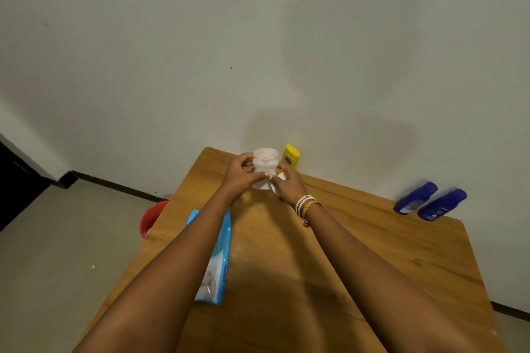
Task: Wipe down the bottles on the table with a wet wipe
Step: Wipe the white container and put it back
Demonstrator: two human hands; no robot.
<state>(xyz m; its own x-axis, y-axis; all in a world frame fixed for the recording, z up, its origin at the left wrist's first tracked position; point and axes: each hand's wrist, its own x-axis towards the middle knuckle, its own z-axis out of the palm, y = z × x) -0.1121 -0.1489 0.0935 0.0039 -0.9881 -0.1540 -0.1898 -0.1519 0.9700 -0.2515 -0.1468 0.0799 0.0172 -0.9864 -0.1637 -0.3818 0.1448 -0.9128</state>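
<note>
Above the far end of the wooden table [358, 252], my left hand [239, 176] grips a small white bottle [265, 159] with a clear cap. My right hand [288, 185] presses a white wet wipe [268, 185] against the bottle's lower part. A yellow bottle [291, 157] stands just behind, by the wall. Two blue bottles [415, 198] [443, 205] stand side by side at the table's far right edge.
A blue pack of wet wipes [219, 261] lies on the table's left side, partly under my left forearm. A red bucket [152, 219] sits on the floor off the table's left edge. A plain wall runs right behind the table.
</note>
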